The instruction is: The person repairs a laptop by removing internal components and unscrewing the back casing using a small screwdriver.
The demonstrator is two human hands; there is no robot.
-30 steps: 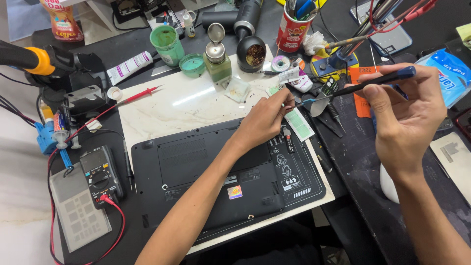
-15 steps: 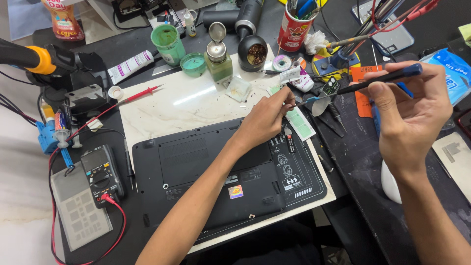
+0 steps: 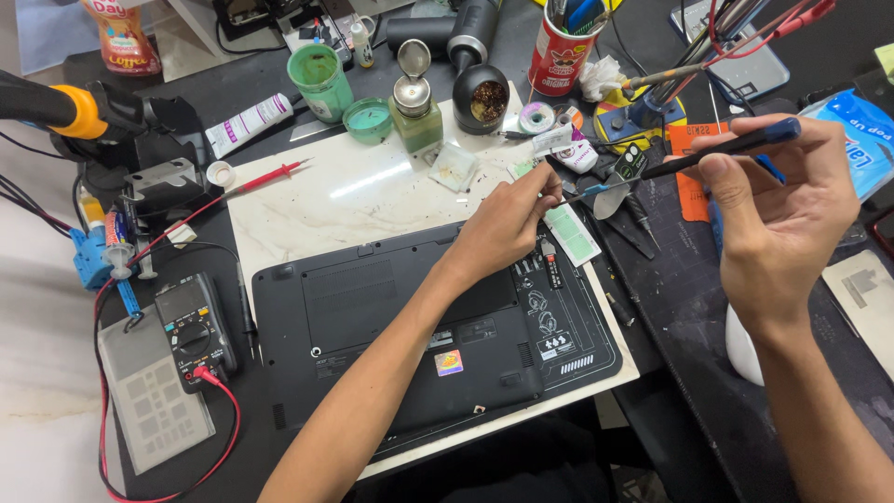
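A black laptop (image 3: 372,317) lies bottom-up on a white mat (image 3: 372,186). My left hand (image 3: 507,228) rests over the laptop's upper right corner, thumb and forefinger pinched at the tip of a slim screwdriver (image 3: 708,154). Anything held between those fingers is too small to see. My right hand (image 3: 787,219) hovers over the dark mat on the right and grips the screwdriver's black and blue handle, with the shaft pointing left. A pale green strip (image 3: 573,233) lies just under the tip.
A multimeter (image 3: 191,331) with red leads sits left of the laptop, above a grey stencil plate (image 3: 154,405). Behind the mat stand a green cup (image 3: 321,79), a pump bottle (image 3: 414,107), a brass-wool tip cleaner (image 3: 484,98) and a red tool cup (image 3: 559,51). An orange-handled tool (image 3: 74,107) rests far left.
The screwdriver's handle and my right hand have crept slightly to the right. My left hand stays pinched at the tip.
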